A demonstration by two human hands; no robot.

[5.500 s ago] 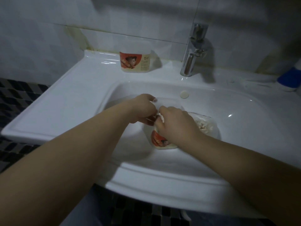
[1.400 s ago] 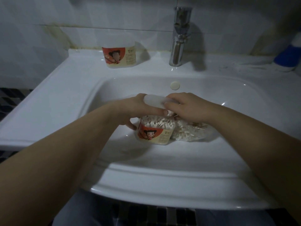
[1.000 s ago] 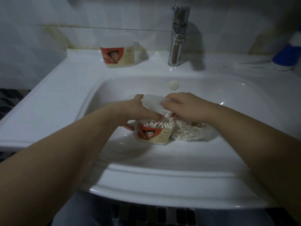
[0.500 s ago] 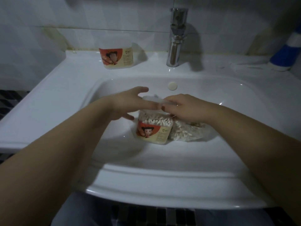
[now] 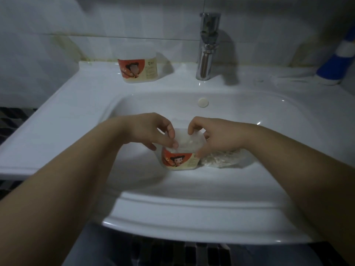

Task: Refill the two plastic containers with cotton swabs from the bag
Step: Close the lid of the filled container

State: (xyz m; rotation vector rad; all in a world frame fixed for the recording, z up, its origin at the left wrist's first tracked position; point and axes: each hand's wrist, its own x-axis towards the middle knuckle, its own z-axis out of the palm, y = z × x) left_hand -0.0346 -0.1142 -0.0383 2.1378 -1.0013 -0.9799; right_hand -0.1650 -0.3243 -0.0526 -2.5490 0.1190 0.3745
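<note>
left hand (image 5: 151,131) and right hand (image 5: 219,138) each pinch the translucent lid (image 5: 187,141) over the swab container (image 5: 179,160); light, thin, probably flexible plastic, best pressed at its corners.

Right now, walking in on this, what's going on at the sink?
A person is fitting a translucent lid onto a plastic container of cotton swabs that stands in the sink basin. The left hand and right hand both pinch the lid's edges. The bag of swabs lies just right of it. A second container stands on the ledge, left of the tap.
</note>
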